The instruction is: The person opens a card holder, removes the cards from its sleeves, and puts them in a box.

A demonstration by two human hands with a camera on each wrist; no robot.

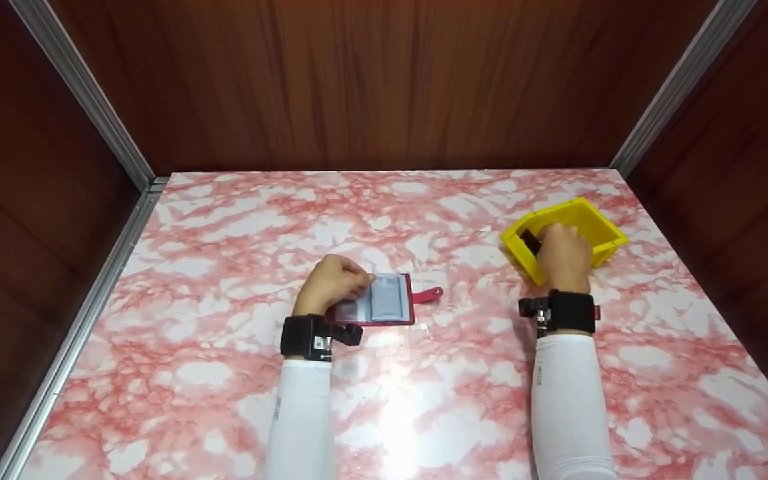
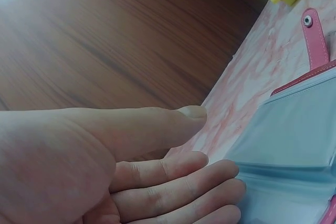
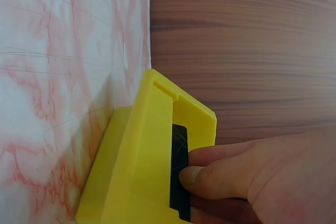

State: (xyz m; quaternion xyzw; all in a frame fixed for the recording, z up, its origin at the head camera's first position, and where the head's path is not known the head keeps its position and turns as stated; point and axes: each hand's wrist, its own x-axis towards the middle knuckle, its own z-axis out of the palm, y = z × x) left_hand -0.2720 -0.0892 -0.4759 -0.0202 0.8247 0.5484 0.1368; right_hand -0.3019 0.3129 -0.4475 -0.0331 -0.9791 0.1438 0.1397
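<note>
On my head view, the left hand (image 1: 332, 283) is over the left part of the open red card wallet (image 1: 412, 303), its thumb apart from the loosely curved fingers and nothing held, though I can't tell whether the fingertips touch the clear sleeves (image 1: 387, 297). Over to the right, I have the right hand (image 1: 564, 257) reaching into the yellow bin (image 1: 587, 217), thumb and fingers pinching a flat black card-like piece (image 3: 179, 148) that sits inside its wall. The wallet lies on the marbled table (image 1: 224, 413), its snap strap (image 1: 428, 295) pointing toward the bin.

Red wallet (image 1: 388, 299) open, blk flat pc (image 3: 179, 150) in yel bin (image 1: 589, 219)
</note>
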